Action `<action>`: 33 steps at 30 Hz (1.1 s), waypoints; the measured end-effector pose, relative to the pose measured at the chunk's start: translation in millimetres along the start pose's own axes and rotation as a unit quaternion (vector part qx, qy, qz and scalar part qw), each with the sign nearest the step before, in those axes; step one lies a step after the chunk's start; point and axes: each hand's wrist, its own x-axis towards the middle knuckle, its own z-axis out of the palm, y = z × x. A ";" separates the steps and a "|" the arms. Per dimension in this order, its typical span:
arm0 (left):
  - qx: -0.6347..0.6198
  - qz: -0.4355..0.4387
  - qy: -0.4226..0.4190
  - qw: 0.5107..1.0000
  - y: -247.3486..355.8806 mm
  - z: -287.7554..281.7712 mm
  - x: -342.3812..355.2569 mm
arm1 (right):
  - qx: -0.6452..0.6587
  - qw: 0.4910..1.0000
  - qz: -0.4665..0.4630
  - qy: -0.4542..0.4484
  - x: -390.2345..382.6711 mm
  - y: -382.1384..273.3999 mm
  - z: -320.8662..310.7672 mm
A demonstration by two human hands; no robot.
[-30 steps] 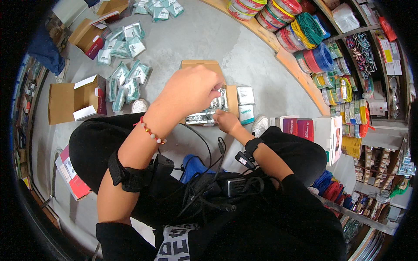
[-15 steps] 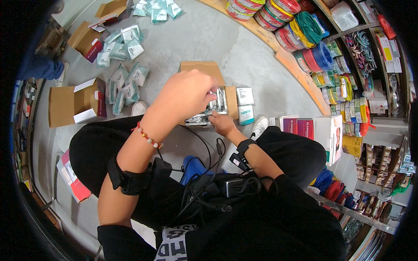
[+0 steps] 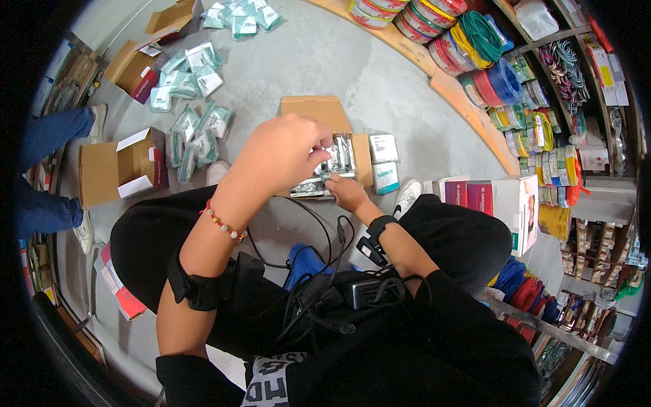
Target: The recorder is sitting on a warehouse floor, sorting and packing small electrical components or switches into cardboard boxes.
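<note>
Between my legs on the floor lies an opened cardboard box [image 3: 315, 108], its flaps folded back. Silvery-clear plastic packets [image 3: 342, 154] with dark contents fill it. My left hand [image 3: 288, 148] hovers over the box's left part with curled fingers; its thumb lies near the forefinger, and whatever is between them cannot be made out. At the box's near right side, my right hand [image 3: 348, 193] has thumb and fingers drawn together against the packets; its grip is partly hidden. Right of the box lie a white packet [image 3: 383, 148] and a white-and-teal packet [image 3: 386, 178].
Open cartons [image 3: 141, 166] and heaps of teal-white packets [image 3: 196, 74] lie at the far left. Another person's legs [image 3: 51, 142] stand at the left edge. Wire coils [image 3: 502, 85] fill shelves on the right. Upright boxes [image 3: 498, 197] stand by my right knee; black cables [image 3: 329, 251] cross my lap.
My left hand has shifted slightly left and down over the box. My right hand stays almost in place. More of the other person's legs shows at the left.
</note>
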 end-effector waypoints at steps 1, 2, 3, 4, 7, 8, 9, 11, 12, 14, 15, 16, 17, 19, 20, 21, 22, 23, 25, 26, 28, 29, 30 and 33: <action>0.001 0.007 0.005 1.000 -0.5 1.1 0.3 | 0.006 1.000 -0.005 0.005 -0.4 0.7 0.5; 0.002 0.007 0.003 1.000 -0.4 0.9 0.0 | 0.013 1.000 -0.012 0.010 -0.5 0.8 1.3; -0.004 0.010 0.008 1.000 0.0 0.4 -0.1 | 0.015 1.000 -0.010 0.011 -0.6 1.6 2.9; -0.011 0.012 0.012 1.000 0.8 -0.1 0.1 | 0.020 1.000 -0.015 0.017 -0.6 2.4 4.4; -0.005 -0.008 -0.003 1.000 4.2 -1.6 0.2 | 0.031 0.999 -0.023 0.030 0.0 4.6 7.2; -0.005 -0.007 -0.005 1.000 3.9 -1.2 0.1 | 0.035 0.998 -0.030 0.035 0.3 4.7 7.3; -0.009 0.000 0.000 1.000 3.0 -1.2 -0.4 | 0.037 0.998 -0.028 0.036 0.3 4.5 7.5; -0.013 0.007 0.002 1.000 2.2 -1.2 -0.8 | 0.051 0.997 -0.036 0.044 -0.2 4.7 8.7; -0.015 0.008 0.002 1.000 2.4 -1.6 -0.8 | 0.053 0.997 -0.035 0.044 -0.2 6.6 10.6; -0.017 0.008 0.001 1.000 1.3 -1.4 -0.8 | 0.067 0.996 -0.038 0.052 0.7 10.3 13.1; -0.016 0.006 0.001 1.000 -0.1 -0.6 -1.1 | 0.069 0.996 -0.037 0.053 0.5 10.8 14.0; -0.014 0.004 0.002 1.000 -1.0 -0.3 -1.3 | 0.068 0.996 -0.036 0.049 0.3 11.3 14.8; -0.013 0.004 0.000 1.000 -0.8 -0.9 -1.3 | 0.067 0.996 -0.036 0.045 0.3 12.0 15.3; -0.009 -0.007 -0.009 1.000 0.1 -2.8 -1.7 | 0.069 0.996 -0.033 0.039 1.6 12.9 16.3; -0.007 -0.007 -0.010 1.000 0.0 -3.3 -1.7 | 0.068 0.997 -0.028 0.033 2.7 14.4 18.2; -0.004 -0.008 -0.008 1.000 -0.1 -3.4 -1.6 | 0.069 0.997 -0.029 0.035 2.7 15.5 19.9; -0.002 -0.007 -0.006 1.000 -0.1 -3.3 -1.4 | 0.068 0.996 -0.043 0.048 1.8 16.4 21.5; 0.001 -0.007 -0.006 1.000 0.2 -3.2 -1.3 | 0.067 0.994 -0.057 0.060 1.2 16.7 22.6; -0.021 -0.002 0.004 1.000 0.4 -2.5 -0.5 | 0.057 0.996 -0.051 0.055 0.7 17.5 24.5; -0.020 -0.001 0.005 1.000 -0.7 -1.9 -0.9 | 0.055 0.995 -0.047 0.068 0.5 16.1 24.5; -0.013 0.000 0.007 1.000 -3.3 -1.7 -1.4 | 0.050 0.995 -0.042 0.081 0.7 14.3 23.8; -0.015 0.002 0.007 1.000 -3.4 -2.0 -1.6 | 0.050 0.997 -0.027 0.058 -0.2 11.2 21.4; 0.000 -0.006 0.007 1.000 -3.4 -2.7 -1.7 | 0.050 0.998 -0.012 0.035 -1.7 8.8 18.4; 0.024 -0.002 0.008 1.000 -3.4 -4.5 -1.7 | 0.072 0.996 -0.003 0.061 -5.4 7.7 -3.5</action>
